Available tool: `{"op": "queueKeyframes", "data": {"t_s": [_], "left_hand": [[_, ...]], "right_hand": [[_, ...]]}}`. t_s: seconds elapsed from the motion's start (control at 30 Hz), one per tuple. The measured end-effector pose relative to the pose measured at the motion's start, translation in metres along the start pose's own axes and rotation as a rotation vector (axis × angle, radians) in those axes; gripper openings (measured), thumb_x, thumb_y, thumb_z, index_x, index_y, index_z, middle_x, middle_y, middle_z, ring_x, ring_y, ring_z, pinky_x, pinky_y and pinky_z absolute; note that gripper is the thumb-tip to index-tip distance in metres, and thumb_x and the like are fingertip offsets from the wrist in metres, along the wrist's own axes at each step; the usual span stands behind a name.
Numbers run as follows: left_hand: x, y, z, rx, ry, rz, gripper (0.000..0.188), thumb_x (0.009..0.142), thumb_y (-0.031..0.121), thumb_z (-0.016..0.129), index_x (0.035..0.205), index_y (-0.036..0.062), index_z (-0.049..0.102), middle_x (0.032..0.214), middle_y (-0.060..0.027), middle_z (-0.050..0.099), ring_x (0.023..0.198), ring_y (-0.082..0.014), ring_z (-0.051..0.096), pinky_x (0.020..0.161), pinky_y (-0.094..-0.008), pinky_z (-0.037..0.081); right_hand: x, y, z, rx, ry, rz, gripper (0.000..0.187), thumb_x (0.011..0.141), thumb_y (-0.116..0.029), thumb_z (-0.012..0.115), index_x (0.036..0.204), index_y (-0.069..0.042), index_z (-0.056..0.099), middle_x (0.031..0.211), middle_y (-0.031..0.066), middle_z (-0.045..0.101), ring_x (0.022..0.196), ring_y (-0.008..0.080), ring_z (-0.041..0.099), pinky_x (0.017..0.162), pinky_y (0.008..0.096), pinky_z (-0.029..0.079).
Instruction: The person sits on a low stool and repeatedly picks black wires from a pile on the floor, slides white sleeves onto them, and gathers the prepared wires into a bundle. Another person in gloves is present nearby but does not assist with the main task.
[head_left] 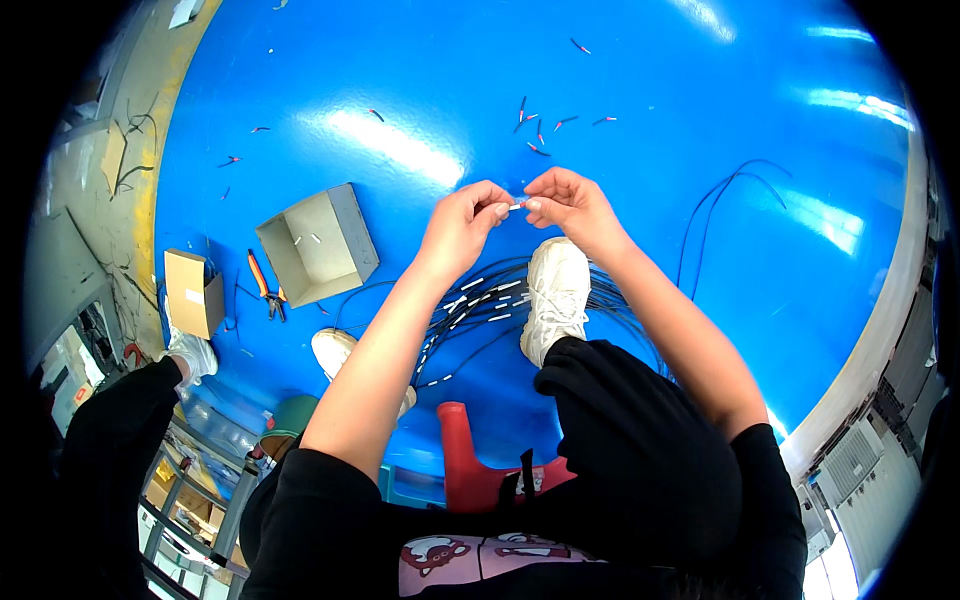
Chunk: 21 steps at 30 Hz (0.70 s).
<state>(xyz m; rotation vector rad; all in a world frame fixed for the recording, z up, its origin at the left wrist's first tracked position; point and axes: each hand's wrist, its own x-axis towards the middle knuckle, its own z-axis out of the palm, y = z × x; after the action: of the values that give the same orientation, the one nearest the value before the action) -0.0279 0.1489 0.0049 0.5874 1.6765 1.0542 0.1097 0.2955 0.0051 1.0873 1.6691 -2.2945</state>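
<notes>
In front of me, over the blue floor, both hands are closed in a pinch with their fingertips almost meeting. My left hand (463, 228) holds a small white tube (517, 206) between thumb and forefinger. My right hand (574, 212) pinches at the tube's other end, where a bit of red shows; the fingers hide what exactly they grip. Below the hands, a bundle of black cables (480, 305) with several white sleeves lies on the floor. My right white shoe (556, 290) stands over the bundle.
A grey open box (345, 230) with small white pieces stands at left, beside orange-handled pliers (266, 285) and a cardboard box (192, 295). Short black-and-red wire offcuts (538, 150) lie ahead. A red stool (458, 450) is beneath me. Another person's shoe (195, 353) is at left.
</notes>
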Motion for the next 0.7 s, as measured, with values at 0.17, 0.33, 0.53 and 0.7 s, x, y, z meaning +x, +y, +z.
{"op": "queueKeyframes", "data": {"t_s": [0.17, 0.33, 0.53, 0.7], "left_hand": [[-0.011, 0.018, -0.003, -0.383, 0.022, -0.134, 0.018, 0.096, 0.011, 0.055, 0.107, 0.0003, 0.064, 0.093, -0.0056, 0.066, 0.086, -0.0119, 0.06, 0.08, -0.0274, 0.049], [-0.023, 0.017, 0.001, -0.58, 0.039, -0.124, 0.019, 0.092, 0.01, 0.062, 0.11, 0.0025, 0.063, 0.095, -0.0051, 0.066, 0.088, -0.0121, 0.061, 0.081, -0.0272, 0.049], [-0.032, 0.0, 0.006, -0.573, 0.133, -0.045, 0.013, 0.088, 0.007, 0.066, 0.1, 0.0065, 0.063, 0.093, -0.0017, 0.064, 0.086, -0.0097, 0.058, 0.078, -0.0254, 0.048], [-0.043, 0.0, 0.011, -0.657, 0.211, 0.028, 0.008, 0.089, 0.011, 0.067, 0.095, 0.0067, 0.062, 0.082, 0.0028, 0.059, 0.075, -0.0035, 0.051, 0.064, -0.021, 0.041]], "right_hand": [[-0.008, -0.013, 0.003, 0.105, -0.028, 0.069, 0.009, 0.092, -0.012, 0.064, 0.094, -0.003, 0.063, 0.087, 0.0053, 0.067, 0.077, 0.0119, 0.065, 0.068, 0.0258, 0.052], [-0.011, -0.018, 0.008, 0.12, -0.055, 0.045, 0.01, 0.091, -0.014, 0.064, 0.092, -0.003, 0.062, 0.086, 0.0059, 0.067, 0.077, 0.0119, 0.065, 0.067, 0.0252, 0.052], [-0.009, -0.022, 0.024, -0.001, -0.097, 0.016, 0.009, 0.089, -0.013, 0.066, 0.088, -0.005, 0.062, 0.079, 0.0037, 0.064, 0.069, 0.0099, 0.06, 0.063, 0.0241, 0.048], [-0.019, -0.03, 0.038, -0.006, -0.103, 0.123, 0.009, 0.087, -0.012, 0.066, 0.083, -0.005, 0.061, 0.075, 0.0025, 0.062, 0.065, 0.0091, 0.057, 0.06, 0.0245, 0.046]]}}
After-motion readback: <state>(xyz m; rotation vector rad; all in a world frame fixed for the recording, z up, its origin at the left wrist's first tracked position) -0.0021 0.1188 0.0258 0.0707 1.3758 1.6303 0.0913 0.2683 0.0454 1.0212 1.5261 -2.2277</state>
